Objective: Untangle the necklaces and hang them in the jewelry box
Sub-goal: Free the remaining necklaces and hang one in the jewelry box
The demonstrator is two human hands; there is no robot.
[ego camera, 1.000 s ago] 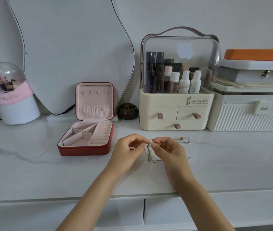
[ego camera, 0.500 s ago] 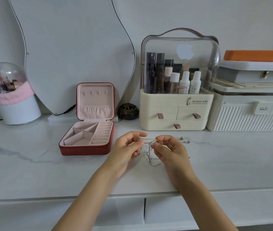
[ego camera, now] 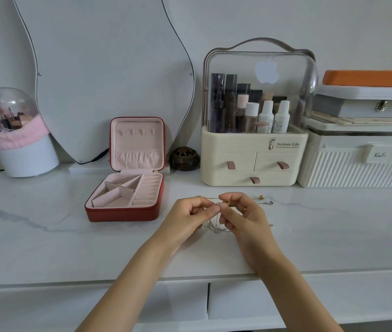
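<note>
A tangle of thin silver and gold necklaces point(ego camera: 216, 225) hangs between my two hands just above the white marble tabletop point(ego camera: 46, 236). My left hand point(ego camera: 190, 218) pinches the chains from the left, my right hand point(ego camera: 243, 218) pinches them from the right, fingertips almost touching. Loose chain ends with a gold bead point(ego camera: 261, 197) and a silver clasp point(ego camera: 270, 202) trail to the right on the table. The red jewelry box point(ego camera: 128, 188) stands open to the left of my hands, with a pink lining, small hooks in its upright lid and nothing in its compartments.
A cream cosmetics organiser point(ego camera: 254, 130) with bottles stands behind my hands. White storage boxes point(ego camera: 357, 159) are stacked at the right. A curved mirror point(ego camera: 104, 68) leans on the wall, a small dark pot point(ego camera: 184, 158) sits by it, and a pink-trimmed brush holder point(ego camera: 20, 140) stands far left.
My fingertips have come closer together on the tangle and the chains hang a little lower between them. The hands stay in the same spot over the table.
</note>
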